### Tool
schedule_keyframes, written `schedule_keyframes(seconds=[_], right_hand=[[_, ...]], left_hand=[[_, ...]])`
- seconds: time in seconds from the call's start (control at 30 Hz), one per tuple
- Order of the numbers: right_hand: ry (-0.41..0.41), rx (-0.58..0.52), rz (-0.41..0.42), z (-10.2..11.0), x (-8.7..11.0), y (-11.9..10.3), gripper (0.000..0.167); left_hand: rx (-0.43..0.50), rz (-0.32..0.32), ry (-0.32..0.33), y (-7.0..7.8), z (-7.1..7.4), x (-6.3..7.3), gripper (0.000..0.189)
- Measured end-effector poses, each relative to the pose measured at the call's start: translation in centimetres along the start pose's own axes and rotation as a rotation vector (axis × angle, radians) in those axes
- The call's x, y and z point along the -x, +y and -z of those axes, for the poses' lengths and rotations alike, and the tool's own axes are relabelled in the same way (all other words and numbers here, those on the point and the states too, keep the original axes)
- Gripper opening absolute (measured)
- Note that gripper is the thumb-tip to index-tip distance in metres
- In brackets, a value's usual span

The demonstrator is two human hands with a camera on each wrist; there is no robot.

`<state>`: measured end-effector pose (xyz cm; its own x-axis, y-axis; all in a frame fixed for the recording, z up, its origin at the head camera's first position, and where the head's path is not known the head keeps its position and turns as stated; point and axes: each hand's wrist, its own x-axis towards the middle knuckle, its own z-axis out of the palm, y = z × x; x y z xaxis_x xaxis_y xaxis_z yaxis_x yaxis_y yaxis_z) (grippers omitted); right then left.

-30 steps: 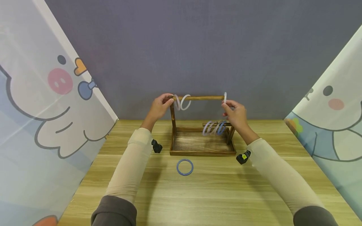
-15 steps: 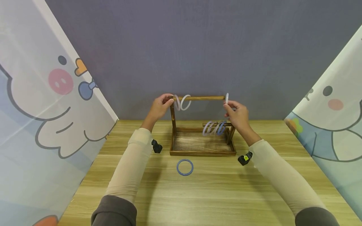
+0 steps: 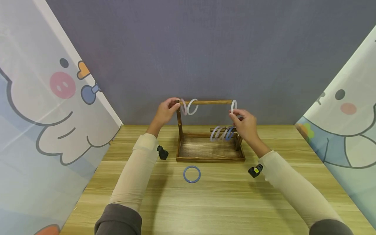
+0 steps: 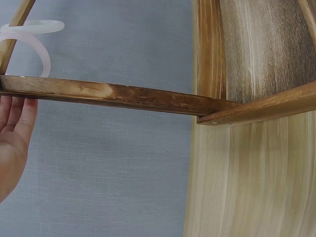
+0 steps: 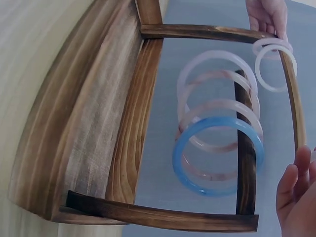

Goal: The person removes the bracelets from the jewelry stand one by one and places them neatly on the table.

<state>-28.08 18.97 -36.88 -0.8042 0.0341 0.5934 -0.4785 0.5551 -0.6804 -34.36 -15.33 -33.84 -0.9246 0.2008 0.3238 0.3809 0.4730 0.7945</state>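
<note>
In the head view, my left hand [image 3: 165, 111] grips the top of the left post of a dark wooden bangle stand [image 3: 210, 160]. My right hand [image 3: 247, 123] pinches a white bangle [image 3: 232, 107] between thumb and fingers, right at the free end of the stand's upper bar [image 3: 214, 102]; the two overlap in this view. A pink bangle [image 3: 185, 111] and another white bangle [image 3: 189, 107] hang on that bar near the left post. Seen from the right wrist, the lower bar [image 5: 246, 173] carries a blue bangle [image 5: 217, 121] and several pale pink and lilac ones [image 5: 217, 55].
A blue bangle [image 3: 184, 174] lies flat on the wood-grain table [image 3: 223, 202] in front of the stand. Behind rises a grey panel [image 3: 205, 49], with cartoon-printed panels [image 3: 26, 137] on both sides. A small black camera [image 3: 162, 153] sits at each wrist.
My right hand first shifted slightly right with the white bangle, then came back left and lower, the bangle turning a little. My left hand has stayed on the post.
</note>
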Motion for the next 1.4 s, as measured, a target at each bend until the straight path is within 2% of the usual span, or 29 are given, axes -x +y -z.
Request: schedule_keyframes(seconds=[0.33, 0.6, 1.03, 1.2, 1.4], right_hand=[[-0.081, 0.093, 0.200, 0.0, 1.7, -0.2, 0.017], [-0.151, 0.131, 0.261, 0.3, 3.0, -0.5, 0.018], [-0.430, 0.074, 0.354, 0.7, 5.2, -0.8, 0.019], [-0.564, 0.027, 0.448, 0.6, 5.7, -0.7, 0.020], [-0.684, 0.034, 0.554, -0.1, 6.6, -0.4, 0.018]], left_hand=[[0.004, -0.006, -0.001, 0.0, -0.1, 0.0, 0.036], [0.017, -0.012, 0.004, 0.0, -0.1, 0.0, 0.036], [0.024, -0.007, 0.000, 0.0, -0.3, -0.2, 0.036], [0.022, 0.000, -0.004, 0.2, -0.3, -0.1, 0.036], [0.026, -0.002, -0.005, 0.1, -0.2, -0.1, 0.036]])
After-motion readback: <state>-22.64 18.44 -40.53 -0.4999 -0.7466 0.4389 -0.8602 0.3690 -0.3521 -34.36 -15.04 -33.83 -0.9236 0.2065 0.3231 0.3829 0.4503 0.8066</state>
